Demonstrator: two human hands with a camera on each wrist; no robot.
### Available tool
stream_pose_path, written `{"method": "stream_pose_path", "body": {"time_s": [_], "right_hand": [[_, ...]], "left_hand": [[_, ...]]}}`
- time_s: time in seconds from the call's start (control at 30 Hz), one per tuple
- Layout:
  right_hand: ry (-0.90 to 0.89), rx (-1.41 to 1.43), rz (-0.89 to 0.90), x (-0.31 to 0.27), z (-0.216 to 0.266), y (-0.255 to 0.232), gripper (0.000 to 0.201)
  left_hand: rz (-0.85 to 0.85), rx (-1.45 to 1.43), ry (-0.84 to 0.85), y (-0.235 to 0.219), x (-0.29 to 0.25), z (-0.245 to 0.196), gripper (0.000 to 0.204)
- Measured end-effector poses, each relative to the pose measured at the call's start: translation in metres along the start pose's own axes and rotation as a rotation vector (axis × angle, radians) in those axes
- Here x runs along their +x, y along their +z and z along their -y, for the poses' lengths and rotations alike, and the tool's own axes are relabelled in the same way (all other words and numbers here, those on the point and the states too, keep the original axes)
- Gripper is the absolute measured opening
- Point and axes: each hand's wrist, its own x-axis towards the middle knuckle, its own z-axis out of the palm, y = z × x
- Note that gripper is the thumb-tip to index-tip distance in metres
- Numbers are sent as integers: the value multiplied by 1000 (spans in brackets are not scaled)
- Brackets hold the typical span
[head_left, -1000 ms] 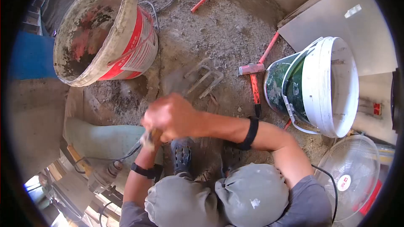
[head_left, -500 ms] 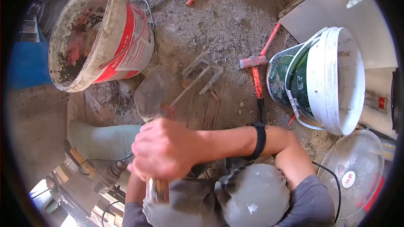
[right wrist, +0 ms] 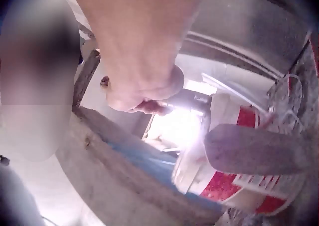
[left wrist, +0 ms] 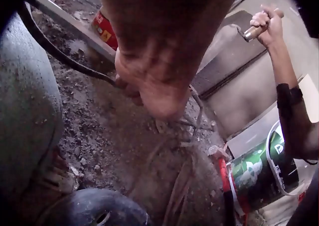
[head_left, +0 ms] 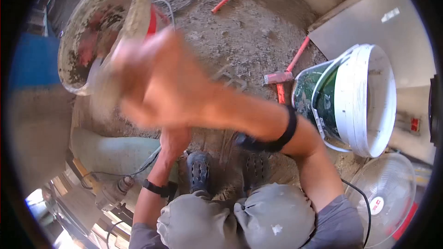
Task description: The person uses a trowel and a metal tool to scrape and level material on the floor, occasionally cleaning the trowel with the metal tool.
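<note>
Blurred in the head view, the right hand (head_left: pixel 157 83) is raised in front of the red-and-white bucket (head_left: pixel 104 23). The left wrist view shows that hand (left wrist: pixel 270 30) with fingers curled round the trowel's wooden handle (left wrist: pixel 253 33). In the right wrist view, the trowel's grey blade (right wrist: pixel 249 148) extends from the right hand (right wrist: pixel 144 89) across the bucket (right wrist: pixel 219 186). The left hand (head_left: pixel 176 139) is lower, partly covered by the right hand. In the left wrist view, the left hand (left wrist: pixel 159 91) hangs over dusty ground; its fingers are mostly hidden, and whether they hold anything is unclear.
A green-and-white bucket (head_left: pixel 341 101) lies tilted at right beside a red-handled hammer (head_left: pixel 278 77). A fan (head_left: pixel 380 198) stands lower right. At lower left are a power tool (head_left: pixel 110 193) and a cable. Both shoes (head_left: pixel 199 170) are on the ground below the hands.
From over the knees, the right hand has risen and moved forward with the trowel, towards the red-and-white bucket. The left hand, hidden behind it half a second ago, partly shows again.
</note>
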Motion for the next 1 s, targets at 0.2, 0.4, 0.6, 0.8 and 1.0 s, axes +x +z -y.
{"method": "stream_pose_path", "body": {"time_s": [0.2,0.4,0.6,0.8,1.0], "right_hand": [[-38,371,97,62,-37,-49,16],[172,123,267,-7,-98,-9,22],[350,125,76,44,-74,-17,28],[542,45,-167,53,-85,-18,30],[532,-331,-136,25,-131,-32,29]], "left_hand": [[203,89,-128,-6,5,-3,40],[187,9,-155,-14,7,-7,44],[213,63,-137,-6,6,-5,42],[240,69,-153,-15,10,-9,45],[235,38,-173,-8,7,-7,45]]}}
